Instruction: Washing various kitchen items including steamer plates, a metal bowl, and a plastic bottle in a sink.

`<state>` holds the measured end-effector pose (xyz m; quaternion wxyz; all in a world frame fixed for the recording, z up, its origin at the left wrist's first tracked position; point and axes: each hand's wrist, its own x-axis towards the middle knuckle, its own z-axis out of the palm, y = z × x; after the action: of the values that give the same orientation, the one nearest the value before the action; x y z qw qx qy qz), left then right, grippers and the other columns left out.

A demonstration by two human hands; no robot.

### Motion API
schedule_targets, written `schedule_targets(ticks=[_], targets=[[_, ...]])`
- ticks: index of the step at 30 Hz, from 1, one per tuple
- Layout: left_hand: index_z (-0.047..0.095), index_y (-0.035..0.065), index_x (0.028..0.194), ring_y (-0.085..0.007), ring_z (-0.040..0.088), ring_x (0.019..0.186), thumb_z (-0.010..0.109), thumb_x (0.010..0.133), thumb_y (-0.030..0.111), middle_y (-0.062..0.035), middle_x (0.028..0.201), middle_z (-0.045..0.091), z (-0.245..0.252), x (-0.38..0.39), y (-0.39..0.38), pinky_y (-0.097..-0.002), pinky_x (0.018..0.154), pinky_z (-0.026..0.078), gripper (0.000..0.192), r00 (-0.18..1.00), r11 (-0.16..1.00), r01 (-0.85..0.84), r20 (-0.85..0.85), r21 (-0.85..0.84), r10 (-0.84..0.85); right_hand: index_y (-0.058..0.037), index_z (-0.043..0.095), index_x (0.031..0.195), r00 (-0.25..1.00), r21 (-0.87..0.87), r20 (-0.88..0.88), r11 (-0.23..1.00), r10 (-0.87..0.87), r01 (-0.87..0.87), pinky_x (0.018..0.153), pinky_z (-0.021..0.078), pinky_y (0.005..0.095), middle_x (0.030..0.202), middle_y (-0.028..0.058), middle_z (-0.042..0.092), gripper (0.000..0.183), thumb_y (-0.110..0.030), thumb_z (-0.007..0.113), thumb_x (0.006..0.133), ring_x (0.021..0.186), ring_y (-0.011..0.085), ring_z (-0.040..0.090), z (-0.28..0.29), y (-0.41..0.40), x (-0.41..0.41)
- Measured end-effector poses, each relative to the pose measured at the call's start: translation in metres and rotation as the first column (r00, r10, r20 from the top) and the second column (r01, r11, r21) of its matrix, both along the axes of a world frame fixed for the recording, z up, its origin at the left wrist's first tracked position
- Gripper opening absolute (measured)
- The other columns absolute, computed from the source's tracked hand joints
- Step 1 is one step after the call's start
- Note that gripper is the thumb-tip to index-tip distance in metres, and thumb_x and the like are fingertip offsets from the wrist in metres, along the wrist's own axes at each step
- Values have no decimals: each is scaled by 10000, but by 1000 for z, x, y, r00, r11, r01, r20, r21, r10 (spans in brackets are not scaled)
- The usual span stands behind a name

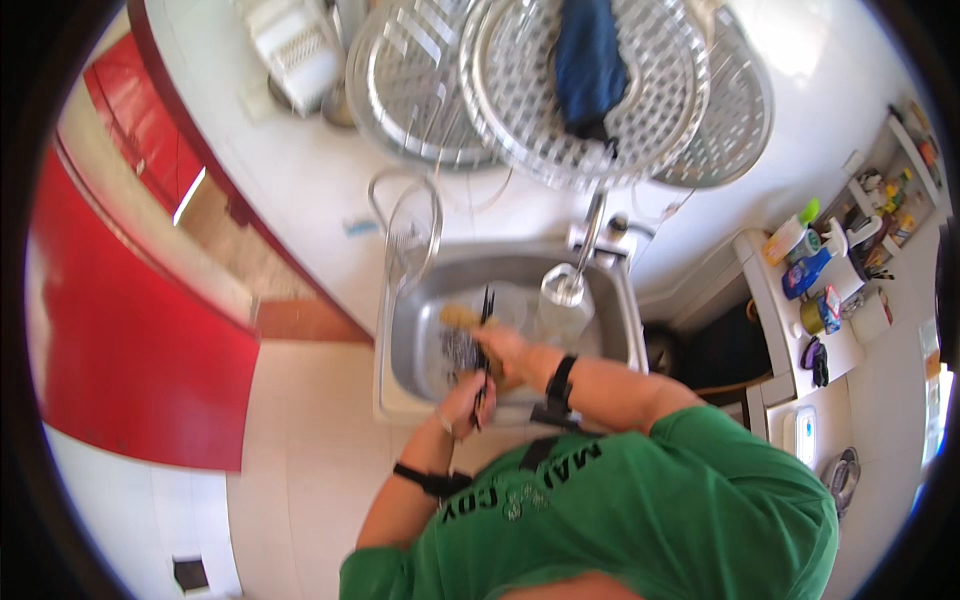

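My left hand (466, 401) grips a bundle of thin black sticks (487, 304), apparently chopsticks, by their near end. They slant across the steel sink (401, 360) with their far tips pointing towards the wall. My right hand (504, 351) is closed around the middle of the bundle, touching a yellowish-brown scrubbing cloth or sponge (456, 316). Part of that cloth hangs below the fingers. Beside the sticks, on the basin floor, there is a dark speckled patch (457, 346), too blurred to name. A clear container (566, 311) stands under the faucet (594, 225).
Perforated steel steamer trays (510, 142) hang on the tiled wall behind the sink, with a dark blue cloth (589, 67) over them. A wire rack (412, 225) is at the sink's back left corner. Spray bottles (810, 270) crowd the right counter. A red door (142, 337) is at left.
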<state>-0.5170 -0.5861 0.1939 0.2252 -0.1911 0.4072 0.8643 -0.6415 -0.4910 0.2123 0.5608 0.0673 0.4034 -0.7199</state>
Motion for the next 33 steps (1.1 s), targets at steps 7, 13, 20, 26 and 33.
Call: schedule_targets(ticks=[7, 13, 20, 26, 33], targets=[[539, 47, 1069, -271, 598, 904, 292, 915, 550, -148, 977, 605, -13, 8, 4, -469, 794, 506, 581, 928, 931, -359, 136, 71, 347, -35, 615, 1018, 885, 39, -332, 932, -328, 360, 585, 518, 334, 864, 74, 638, 194, -141, 589, 859, 712, 187, 620, -21, -13, -15], [514, 63, 1182, -315, 534, 1092, 305, 917, 468, -155, 1151, 566, -8, -26, 15, -488, 929, 438, 527, 669, 604, -728, 141, 325, 730, -39, 620, 1033, 740, -83, -602, 946, -299, 315, 651, 504, 341, 854, 46, 629, 242, -138, 648, 814, 754, 165, 591, -10, -29, 23], [523, 108, 1192, -278, 544, 1091, 329, 925, 361, -107, 1169, 570, -13, -47, 13, -461, 945, 431, 416, 828, 761, -532, 41, 372, 559, -34, 581, 1171, 861, 129, -508, 988, -6, 83, 837, 464, 290, 1048, 39, 628, 394, -53, 615, 779, 935, 134, 571, 6, 8, 20], [576, 62, 1051, -216, 580, 932, 443, 884, 409, -92, 1009, 609, 10, -59, 14, -364, 803, 465, 408, 891, 821, -454, -161, -345, 425, -26, 634, 1065, 369, 417, -823, 900, 432, -124, 777, 488, 336, 931, 64, 670, 342, -100, 627, 731, 828, 162, 612, -26, 53, -17], [580, -17, 852, -213, 625, 807, 448, 836, 199, -119, 824, 634, -32, -91, 35, -318, 751, 482, 254, 863, 797, -504, -219, -333, 455, -38, 636, 976, 10, 637, -755, 737, 656, -228, 738, 484, 411, 879, 167, 658, 343, -207, 627, 678, 821, 290, 624, -23, 73, -8]])
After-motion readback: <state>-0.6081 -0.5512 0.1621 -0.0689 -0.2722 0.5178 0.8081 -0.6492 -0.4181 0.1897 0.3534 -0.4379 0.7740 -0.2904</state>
